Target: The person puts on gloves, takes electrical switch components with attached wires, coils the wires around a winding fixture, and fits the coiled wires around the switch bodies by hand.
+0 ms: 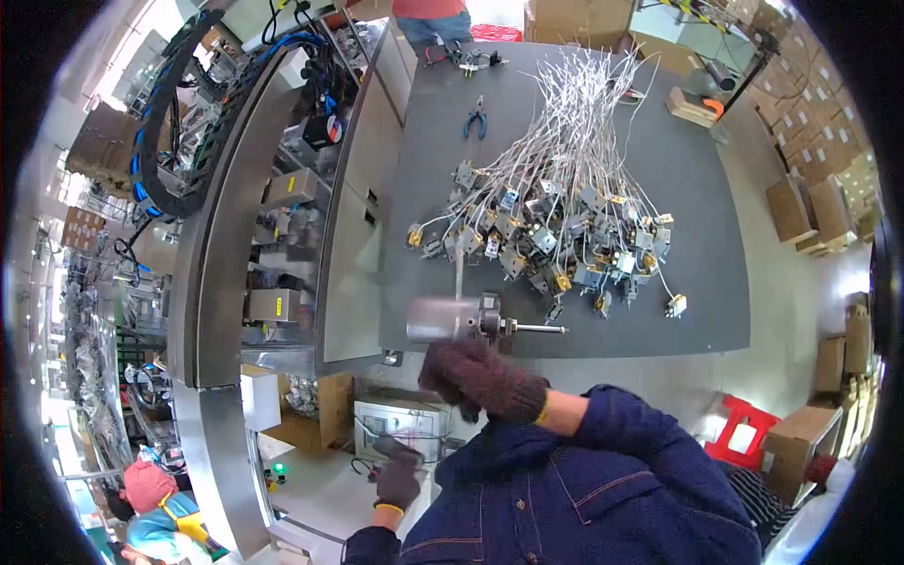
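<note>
Both my hands wear dark knitted gloves. My right hand [476, 379] is at the table's near edge, closed at the lower side of a metal cylindrical tool [443, 320] with a thin shaft pointing right; the grip itself is hidden. Lower left, my left hand [397, 478] hangs below the table edge, blurred, near a grey box; its fingers are unclear. Beyond the tool, a large heap of small metal switch parts [556, 235] with long white wires [584, 94] lies on the dark table [659, 330].
Pliers [476, 121] with blue handles lie on the table's far left. A metal machine frame [353, 235] stands along the left. At the far edge stands another person [433, 19]. Cardboard boxes [791, 207] and a red stool [741, 428] are at the right.
</note>
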A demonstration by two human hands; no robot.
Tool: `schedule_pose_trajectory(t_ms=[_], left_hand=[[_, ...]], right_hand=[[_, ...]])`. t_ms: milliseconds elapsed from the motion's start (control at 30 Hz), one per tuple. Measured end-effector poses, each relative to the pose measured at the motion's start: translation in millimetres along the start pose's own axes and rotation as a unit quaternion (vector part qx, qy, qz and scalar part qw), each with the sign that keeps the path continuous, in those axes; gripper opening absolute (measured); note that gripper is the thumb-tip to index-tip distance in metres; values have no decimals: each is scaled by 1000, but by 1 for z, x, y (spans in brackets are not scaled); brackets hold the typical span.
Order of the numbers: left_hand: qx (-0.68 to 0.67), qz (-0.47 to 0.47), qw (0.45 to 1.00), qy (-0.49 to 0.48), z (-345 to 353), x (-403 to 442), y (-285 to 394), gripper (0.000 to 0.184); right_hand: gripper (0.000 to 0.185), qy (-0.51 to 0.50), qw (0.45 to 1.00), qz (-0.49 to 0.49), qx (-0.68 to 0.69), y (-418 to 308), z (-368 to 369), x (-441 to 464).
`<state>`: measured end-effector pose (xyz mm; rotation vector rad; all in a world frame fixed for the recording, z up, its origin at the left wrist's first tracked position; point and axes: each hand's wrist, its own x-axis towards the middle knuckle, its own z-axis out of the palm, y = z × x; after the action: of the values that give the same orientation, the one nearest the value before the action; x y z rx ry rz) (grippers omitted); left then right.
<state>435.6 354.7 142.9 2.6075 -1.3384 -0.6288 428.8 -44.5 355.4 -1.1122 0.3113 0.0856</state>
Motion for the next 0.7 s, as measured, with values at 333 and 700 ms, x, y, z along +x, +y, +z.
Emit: schedule_pose_trajectory(t_ms=[333,700], left_hand=[[89,-121,912,-381,3,-99,-11,29],[43,-127,932,-336,-5,-94,10,25]], right_hand=[[43,-68,982,162,66,53,-17,-42],[52,-68,955,165,238,45,0,-12]])
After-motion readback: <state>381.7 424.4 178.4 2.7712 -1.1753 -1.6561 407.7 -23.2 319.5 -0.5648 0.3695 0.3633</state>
